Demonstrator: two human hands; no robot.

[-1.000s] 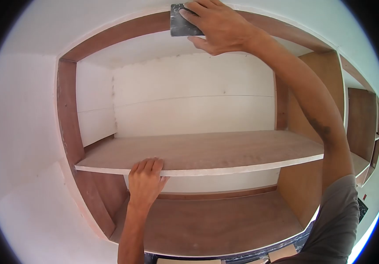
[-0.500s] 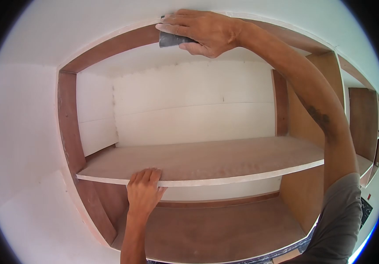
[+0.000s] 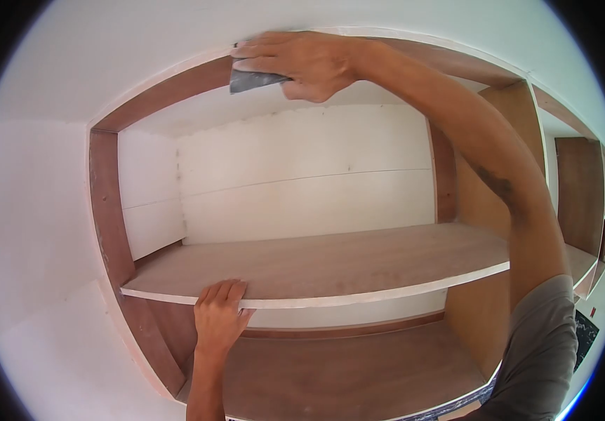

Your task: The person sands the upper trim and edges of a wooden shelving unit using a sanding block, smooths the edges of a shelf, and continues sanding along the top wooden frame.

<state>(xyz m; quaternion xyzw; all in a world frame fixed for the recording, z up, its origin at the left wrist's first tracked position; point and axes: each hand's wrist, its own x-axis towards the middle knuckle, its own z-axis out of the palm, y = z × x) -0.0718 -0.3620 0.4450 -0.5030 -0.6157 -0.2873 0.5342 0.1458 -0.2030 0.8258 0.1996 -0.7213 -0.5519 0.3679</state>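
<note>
Up at the brown top rail (image 3: 183, 93) of a built-in cabinet, my right hand (image 3: 302, 63) presses a dark grey piece of sandpaper (image 3: 252, 81) against the rail's pale front edge. White dust coats its fingers, and part of the sheet is hidden under them. Lower down, my left hand (image 3: 220, 316) grips the white front edge of the middle shelf (image 3: 330, 270), fingers on top and thumb below the edge.
A brown upright (image 3: 108, 203) bounds the cabinet at left, beside a white wall (image 3: 36, 231). A wooden side panel (image 3: 488, 168) stands at right, with more compartments (image 3: 580, 189) beyond it. Below lies the bottom shelf (image 3: 344, 372).
My right hand has slid left along the top rail with the sandpaper. My left hand keeps its hold on the shelf, while the whole view has shifted slightly.
</note>
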